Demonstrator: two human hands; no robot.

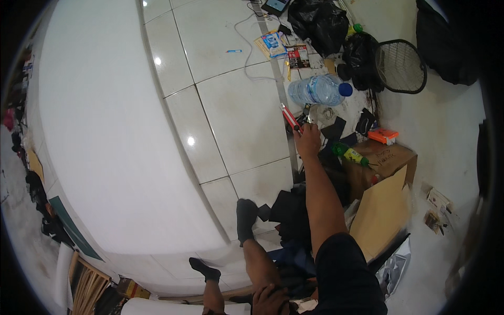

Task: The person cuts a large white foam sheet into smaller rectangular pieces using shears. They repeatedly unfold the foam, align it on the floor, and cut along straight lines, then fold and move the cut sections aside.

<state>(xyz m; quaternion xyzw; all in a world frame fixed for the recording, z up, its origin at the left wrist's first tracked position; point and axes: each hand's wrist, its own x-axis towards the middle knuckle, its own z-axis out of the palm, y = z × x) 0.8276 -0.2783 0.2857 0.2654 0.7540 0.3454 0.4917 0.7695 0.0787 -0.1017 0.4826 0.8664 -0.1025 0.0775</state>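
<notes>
My right hand (307, 139) is stretched far forward over the tiled floor and grips a red-handled hand tool (289, 118), which points up and to the left. Just beyond it lies a large clear water bottle with a blue cap (320, 90) on its side. My left hand (270, 300) rests low on my leg at the picture's bottom edge with curled fingers; whether it holds anything is not clear. My legs in black socks (245, 219) reach out in front of me.
Black plastic bags (318, 22), a black mesh ring (401, 66), an orange box (383, 136), a green bottle (349, 154) and a cardboard box (391, 160) crowd the right. Booklets (273, 42) and a white cable (247, 50) lie ahead. A big white panel (100, 131) fills the left.
</notes>
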